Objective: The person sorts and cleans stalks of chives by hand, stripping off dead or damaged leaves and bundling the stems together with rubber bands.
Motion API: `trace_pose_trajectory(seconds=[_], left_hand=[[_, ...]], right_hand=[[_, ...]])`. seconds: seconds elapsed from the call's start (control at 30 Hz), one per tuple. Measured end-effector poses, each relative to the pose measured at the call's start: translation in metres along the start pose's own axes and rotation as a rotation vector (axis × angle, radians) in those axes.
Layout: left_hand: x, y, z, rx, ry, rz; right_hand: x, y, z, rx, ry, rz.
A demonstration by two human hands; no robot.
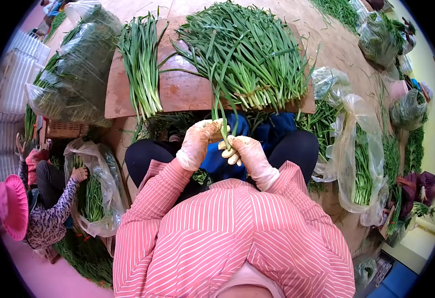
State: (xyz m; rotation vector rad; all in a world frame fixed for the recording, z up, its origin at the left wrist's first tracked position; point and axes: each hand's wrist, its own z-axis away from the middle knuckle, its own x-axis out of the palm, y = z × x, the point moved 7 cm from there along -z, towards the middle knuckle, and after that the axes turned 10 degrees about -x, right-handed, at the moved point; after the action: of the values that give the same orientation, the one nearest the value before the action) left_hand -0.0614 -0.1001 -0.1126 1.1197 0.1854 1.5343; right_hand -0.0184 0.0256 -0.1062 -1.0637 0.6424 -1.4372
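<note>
My left hand (pixel 200 141), in a pale stained glove, is closed on a few long green stalks (pixel 220 111) that look like garlic chives. Close beside it, my right hand (pixel 247 155), gloved too, pinches the lower ends of the same stalks. Their leaves reach up over the front edge of a wooden board (pixel 185 94). On the board's right lies a large heap of garlic chives (pixel 247 59), white ends toward me. A smaller neat bunch (pixel 143 69) rests at its left, apart from the heap.
Plastic-wrapped greens (pixel 81 64) stand left of the board. At the right is an open clear bag (pixel 351 149) of greens. A co-worker in a pink hat (pixel 13 206) reaches into another bag (pixel 96 188) at left. Another person (pixel 418 191) sits far right.
</note>
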Motion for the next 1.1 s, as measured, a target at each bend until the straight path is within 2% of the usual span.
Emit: trace_pose_trajectory(seconds=[0.03, 0.13, 0.23, 0.3, 0.37, 0.4, 0.43, 0.57, 0.63, 0.67, 0.7, 0.77, 0.9, 0.97, 1.03, 1.1], left_hand=[[0.0, 0.0, -0.001, -0.002, 0.0, 0.001], [-0.007, -0.001, -0.002, -0.012, 0.06, -0.009], [-0.01, 0.011, 0.001, 0.073, 0.045, -0.016], [-0.011, 0.008, 0.0, 0.072, 0.009, 0.039], [-0.008, -0.002, 0.0, -0.02, 0.015, 0.004], [-0.006, -0.008, -0.001, -0.068, -0.001, -0.041], [-0.003, -0.011, 0.0, -0.051, -0.067, -0.074], [0.008, -0.008, 0.02, -0.199, -0.015, -0.217], [-0.011, -0.016, 0.03, -0.18, 0.258, -0.277], [-0.009, -0.018, 0.035, -0.178, 0.276, -0.24], [-0.008, -0.025, 0.034, -0.192, 0.166, -0.164], [-0.001, -0.036, 0.04, -0.269, 0.089, 0.048], [-0.003, -0.037, 0.048, -0.245, 0.009, 0.138], [-0.009, -0.041, 0.048, -0.223, 0.007, 0.264], [-0.012, -0.041, 0.05, -0.216, -0.029, 0.289], [-0.02, -0.039, 0.054, -0.223, 0.116, 0.18]], right_hand=[[-0.001, 0.001, 0.001, 0.001, 0.001, 0.0], [-0.019, 0.025, -0.002, 0.127, 0.048, 0.274], [-0.033, 0.039, 0.013, 0.319, -0.12, 0.691], [-0.029, 0.019, 0.014, 0.308, -0.103, 0.692], [-0.002, 0.006, 0.013, 0.266, -0.307, 0.185], [0.004, 0.004, 0.009, 0.161, -0.214, 0.234], [0.011, 0.005, 0.005, 0.124, -0.286, 0.275], [0.019, 0.015, 0.01, 0.127, -0.226, 0.263], [0.019, 0.017, 0.015, 0.112, -0.251, 0.584], [0.027, 0.007, 0.012, -0.118, -0.292, 0.849], [0.032, 0.007, 0.016, -0.036, -0.384, 0.927], [0.041, 0.01, 0.015, -0.124, -0.468, 1.051], [0.043, 0.003, 0.021, -0.176, -0.485, 0.93], [0.039, 0.009, 0.024, -0.109, -0.415, 0.664], [0.033, 0.013, 0.022, -0.189, -0.401, 0.652], [0.023, -0.002, 0.022, -0.277, -0.354, 1.053]])
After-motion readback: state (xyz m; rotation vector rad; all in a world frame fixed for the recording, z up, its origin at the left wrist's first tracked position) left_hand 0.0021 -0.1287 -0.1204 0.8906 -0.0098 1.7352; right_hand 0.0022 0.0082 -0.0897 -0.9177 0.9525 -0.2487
